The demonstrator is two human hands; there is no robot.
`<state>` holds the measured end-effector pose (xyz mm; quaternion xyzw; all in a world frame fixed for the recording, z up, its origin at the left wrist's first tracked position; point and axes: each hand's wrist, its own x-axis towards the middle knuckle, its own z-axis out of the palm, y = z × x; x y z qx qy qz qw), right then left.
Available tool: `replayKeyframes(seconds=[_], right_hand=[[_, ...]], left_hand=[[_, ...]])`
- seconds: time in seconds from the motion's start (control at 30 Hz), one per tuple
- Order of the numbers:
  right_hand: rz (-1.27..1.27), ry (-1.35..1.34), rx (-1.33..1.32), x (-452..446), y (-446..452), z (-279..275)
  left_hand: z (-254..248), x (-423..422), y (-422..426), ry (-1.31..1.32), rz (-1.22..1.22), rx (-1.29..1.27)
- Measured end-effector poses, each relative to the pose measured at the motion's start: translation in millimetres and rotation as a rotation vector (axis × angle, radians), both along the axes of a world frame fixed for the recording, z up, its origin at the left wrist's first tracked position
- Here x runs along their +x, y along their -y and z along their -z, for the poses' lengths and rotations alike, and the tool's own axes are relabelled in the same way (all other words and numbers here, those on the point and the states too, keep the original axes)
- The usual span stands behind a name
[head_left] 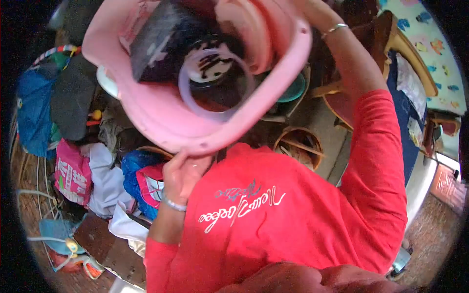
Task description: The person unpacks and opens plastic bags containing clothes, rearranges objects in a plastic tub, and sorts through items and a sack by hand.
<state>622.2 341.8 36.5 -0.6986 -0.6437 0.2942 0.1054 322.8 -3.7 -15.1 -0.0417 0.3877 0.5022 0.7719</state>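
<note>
A large pink plastic tub [161,128] is raised and tilted in front of me. My left hand [183,177] grips its near rim from below. My right hand [313,13] is at the tub's far right rim, with its fingers mostly hidden by the tub and the frame's top edge. Inside the tub are a dark box-like thing [161,41], a pale translucent ring [188,100], a round whitish piece with dark marks [207,68] and pink bowl-like pieces [261,39]. The tub's upper part is cut off.
Clothes and bags, among them a pink bag with white lettering [72,171] and a blue bag [36,112], lie at the left. A round basket [312,141] stands beyond my body. A wooden bed frame [415,61] is at the right, with a green basin [294,90] behind the tub.
</note>
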Motion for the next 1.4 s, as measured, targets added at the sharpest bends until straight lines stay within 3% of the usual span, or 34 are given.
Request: replayKeyframes(seconds=[0.07, 0.13, 0.17, 0.2, 0.23, 0.27, 0.3, 0.37, 0.47, 0.53, 0.57, 0.6, 0.67, 0.73, 0.8, 1.0, 1.03, 1.07, 1.13, 1.17, 1.2, 1.27, 1.33, 1.4], right_hand=[[0.004, -0.168, -0.017, 36.3, -28.7, 43.4], [0.046, -0.498, -0.113, 125.9, -17.2, 82.7], [0.074, -0.647, -0.185, 98.4, -51.6, 102.4], [0.007, -0.36, 0.234, 133.4, -73.5, 153.6], [-0.003, -0.256, 0.21, 152.0, -66.2, 160.5], [0.062, -0.04, 0.048, 186.0, -91.0, 185.9], [0.017, 0.168, 0.075, 161.7, -61.0, 154.7], [-0.025, 0.298, 0.335, 185.7, -61.5, 185.0], [-0.094, 0.393, 0.478, 172.2, -36.9, 182.4], [-0.206, 0.446, 0.456, 193.3, -48.4, 192.8], [-0.294, 0.493, 0.439, 196.2, -52.8, 192.5], [-0.318, 0.5, 0.45, 192.2, -48.4, 187.0], [-0.079, 0.142, 0.41, 177.6, -35.2, 177.9], [0.004, 0.615, 0.249, 132.8, -14.0, 143.5], [0.002, 0.495, 0.326, 165.7, -34.0, 171.5], [-0.033, 0.486, 0.314, 158.9, -22.0, 155.1], [-0.038, 0.491, 0.321, 164.4, -20.7, 157.0], [-0.104, 0.479, 0.373, 175.0, -22.2, 165.5], [-0.22, 0.458, 0.473, 189.2, -26.5, 175.5], [0.055, 0.396, 0.317, 139.7, -4.8, 148.1], [0.066, 0.391, 0.321, 149.9, -15.9, 157.0], [-0.011, 0.54, 0.341, 175.5, -27.1, 173.4], [-0.075, 0.503, 0.368, 178.5, -21.8, 171.5], [-0.144, 0.456, 0.4, 175.2, -23.5, 174.2]], left_hand=[[20.1, 8.6, -9.3, 0.141, 0.304, -0.089], [66.3, 43.8, -11.5, 0.482, 0.297, 0.026], [76.1, 61.8, -18.9, 0.329, 0.386, -0.085], [82.5, 82.6, -20.8, 0.326, 0.406, -0.058], [103.4, 99.1, -21.4, 0.331, 0.397, -0.061], [134.1, 107.5, -19.0, 0.602, 0.397, 0.048], [122.6, 106.9, -25.7, 0.481, 0.409, -0.004], [108.1, 109.3, -23.2, 0.389, 0.384, -0.088], [119.8, 97.2, -25.1, 0.558, 0.511, -0.061], [117.5, 85.8, -22.8, 0.101, 0.718, -0.007], [105.6, 71.6, -24.7, 0.048, 0.714, 0.027], [100.0, 55.5, -21.9, -0.033, 0.69, 0.089], [106.1, 26.0, -10.6, -0.159, 0.546, 0.078], [112.7, -5.4, -1.5, -0.195, 0.437, 0.106], [105.7, -30.8, -1.5, -0.301, 0.362, 0.088], [97.3, -64.1, -52.5, -0.555, 0.143, 0.243], [106.7, -63.3, -67.1, -0.697, 0.017, 0.288], [110.4, -65.7, -81.5, -0.848, -0.11, 0.339], [106.5, -68.8, -100.8, -0.836, -0.115, 0.288], [111.9, -66.0, -108.3, -1.071, -0.154, 0.197], [117.2, -66.0, -115.8, -1.306, -0.192, 0.1], [131.6, -75.2, -129.8, -1.164, -0.105, 0.189], [147.8, -70.3, -142.7, -0.99, -0.537, 0.272], [150.2, -67.9, -154.2, -1.022, -0.489, 0.244]])
